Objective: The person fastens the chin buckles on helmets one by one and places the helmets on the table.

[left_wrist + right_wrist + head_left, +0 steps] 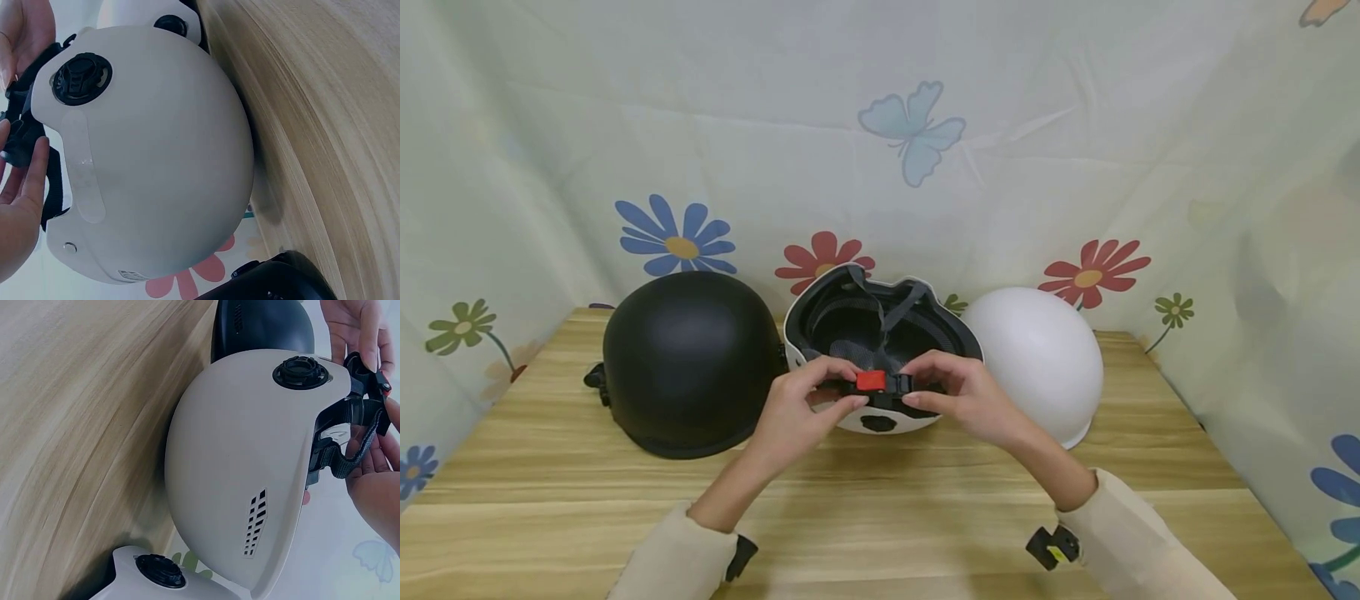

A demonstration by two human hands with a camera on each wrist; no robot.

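Table [887, 517]: buckle [871, 381] (red) between fingers [934, 362].

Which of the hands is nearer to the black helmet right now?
Left. In the head view, the left hand is by the right edge of the black helmet; the right hand is farther right, beyond the red buckle piece.

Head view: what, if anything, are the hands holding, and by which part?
The buckle of the middle helmet: the left hand pinches its red end, the right hand its black end.
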